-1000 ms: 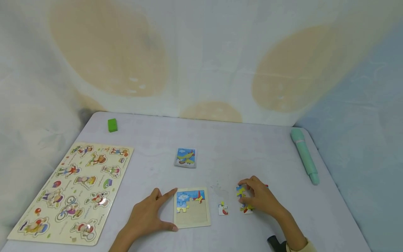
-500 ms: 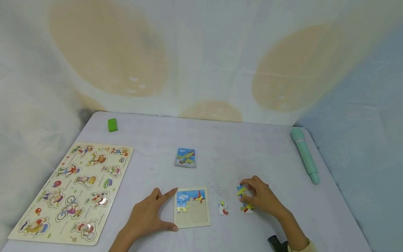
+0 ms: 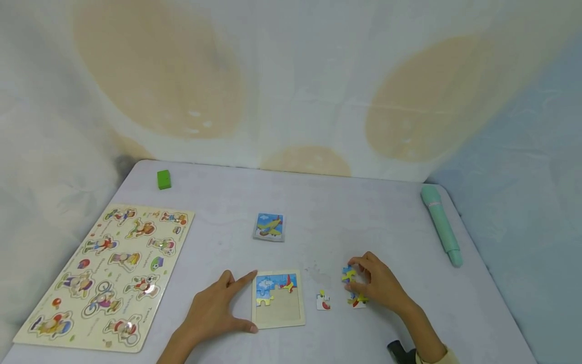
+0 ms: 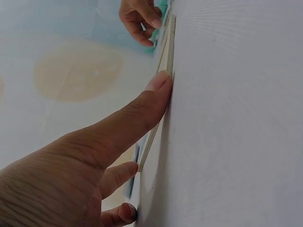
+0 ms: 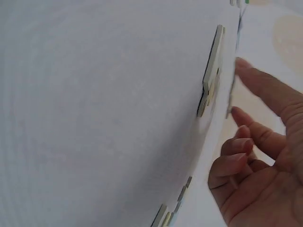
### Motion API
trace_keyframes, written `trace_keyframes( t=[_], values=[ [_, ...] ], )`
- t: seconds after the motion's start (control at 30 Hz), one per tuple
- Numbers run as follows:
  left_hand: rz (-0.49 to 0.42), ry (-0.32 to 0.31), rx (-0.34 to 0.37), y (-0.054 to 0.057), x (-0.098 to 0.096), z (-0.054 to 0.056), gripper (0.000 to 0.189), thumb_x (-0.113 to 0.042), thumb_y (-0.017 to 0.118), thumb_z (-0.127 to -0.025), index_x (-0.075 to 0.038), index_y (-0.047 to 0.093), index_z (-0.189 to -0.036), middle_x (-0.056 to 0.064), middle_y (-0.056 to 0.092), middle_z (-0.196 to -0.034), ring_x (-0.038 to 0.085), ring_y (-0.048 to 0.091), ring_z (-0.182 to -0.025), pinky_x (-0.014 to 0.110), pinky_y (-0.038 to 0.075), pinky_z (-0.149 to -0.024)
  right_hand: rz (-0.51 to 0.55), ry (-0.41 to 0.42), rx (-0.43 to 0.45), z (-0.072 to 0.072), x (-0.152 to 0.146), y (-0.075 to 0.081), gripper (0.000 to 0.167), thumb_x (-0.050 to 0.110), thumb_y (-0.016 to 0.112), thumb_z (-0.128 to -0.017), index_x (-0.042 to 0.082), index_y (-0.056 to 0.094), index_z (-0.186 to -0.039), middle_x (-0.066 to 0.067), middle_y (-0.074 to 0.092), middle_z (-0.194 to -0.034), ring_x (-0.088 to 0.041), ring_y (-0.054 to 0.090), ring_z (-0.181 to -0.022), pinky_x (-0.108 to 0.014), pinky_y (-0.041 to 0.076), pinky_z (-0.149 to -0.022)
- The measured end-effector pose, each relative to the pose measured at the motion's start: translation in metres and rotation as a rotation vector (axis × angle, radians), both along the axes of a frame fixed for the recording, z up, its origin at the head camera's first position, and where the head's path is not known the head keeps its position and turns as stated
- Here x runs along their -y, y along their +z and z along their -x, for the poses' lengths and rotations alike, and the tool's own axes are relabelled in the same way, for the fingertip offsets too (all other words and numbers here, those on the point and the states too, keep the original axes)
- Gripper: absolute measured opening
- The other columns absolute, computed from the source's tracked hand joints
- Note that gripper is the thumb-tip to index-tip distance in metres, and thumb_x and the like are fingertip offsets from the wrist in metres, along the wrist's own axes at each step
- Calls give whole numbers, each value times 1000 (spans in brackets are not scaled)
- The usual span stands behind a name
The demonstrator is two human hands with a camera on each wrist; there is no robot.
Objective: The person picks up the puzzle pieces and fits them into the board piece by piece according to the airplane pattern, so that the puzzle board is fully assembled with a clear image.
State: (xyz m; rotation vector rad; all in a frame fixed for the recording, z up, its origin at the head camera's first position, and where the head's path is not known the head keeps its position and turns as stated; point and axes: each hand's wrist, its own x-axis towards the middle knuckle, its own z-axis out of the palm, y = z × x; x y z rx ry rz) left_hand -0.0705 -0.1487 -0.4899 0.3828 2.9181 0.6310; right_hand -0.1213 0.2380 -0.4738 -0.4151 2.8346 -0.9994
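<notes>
In the head view, my left hand (image 3: 211, 308) rests at the left side of a square puzzle tray (image 3: 282, 324), its straight index finger and thumb touching the two left corners. Blue sky puzzle pieces (image 3: 265, 285) fill the tray's top and left, with a red-and-yellow piece at top right. My right hand (image 3: 379, 284) pinches a blue-and-yellow puzzle piece (image 3: 348, 274) between thumb and index finger, low at the table. More pieces (image 3: 359, 299) lie under that hand, partly hidden. A white-and-red puzzle piece (image 3: 323, 301) lies between tray and right hand.
A large picture board (image 3: 91, 303) covers the table's left side. A green block (image 3: 164, 179) stands at the back left. Behind the tray lies a small airplane picture card (image 3: 269, 227). A mint-green microphone-shaped object (image 3: 441, 225) lies near the right edge.
</notes>
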Motion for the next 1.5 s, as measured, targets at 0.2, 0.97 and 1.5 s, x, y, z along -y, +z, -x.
trace_keyframes(
  t=[0.2, 0.97, 1.5],
  values=[
    [5, -3, 0, 1, 0, 0, 110, -77, 80, -48, -42, 46, -146, -9, 32, -91, 5, 33, -65, 20, 29, -52, 48, 39, 46, -6, 18, 13, 45, 20, 87, -74, 12, 68, -114, 1, 48, -91, -7, 40, -69, -21, 36, -56],
    [2, 1, -4, 2, 1, 0, 110, -77, 80, -47, -42, 47, -146, -10, 32, -90, 4, 33, -65, 20, 30, -52, -102, 284, 44, -20, 110, 22, 47, 32, 86, -77, 14, 70, -117, 6, 52, -99, -6, 49, -80, -18, 44, -68],
    [-3, -10, -9, 2, 0, 0, 110, -78, 78, -48, -42, 46, -146, -9, 32, -90, 4, 33, -65, 20, 30, -52, -243, 357, -10, -21, 145, 17, 52, 37, 82, -80, 11, 68, -123, 6, 47, -101, -1, 47, -77, -14, 44, -69]
  ],
)
